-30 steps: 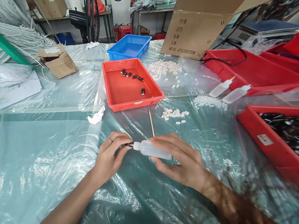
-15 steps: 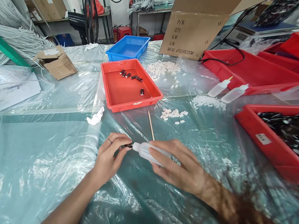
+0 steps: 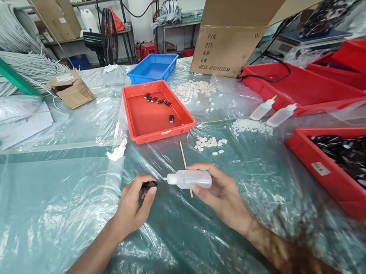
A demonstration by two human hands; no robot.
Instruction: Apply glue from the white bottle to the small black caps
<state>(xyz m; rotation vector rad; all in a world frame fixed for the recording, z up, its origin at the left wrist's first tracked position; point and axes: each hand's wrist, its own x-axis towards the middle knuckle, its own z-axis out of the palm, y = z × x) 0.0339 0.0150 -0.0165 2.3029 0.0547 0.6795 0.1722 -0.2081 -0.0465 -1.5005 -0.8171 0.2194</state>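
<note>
Clear plastic sheeting covers the tabletop; cardboard box and fan far beyond the hands. Left hand pinched on a small dark part. Right hand clamped on a squeeze bottle — nozzle just right of the part, not touching. Orange tray ahead of the left hand holds a few dark parts; red bin right of the right hand — full of them.

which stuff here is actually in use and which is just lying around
In use: squeeze bottle in right hand; small dark part in left hand.

Lying about: wooden stick, orange tray, blue tray, two spare bottles, white pieces, cardboard box.
</note>
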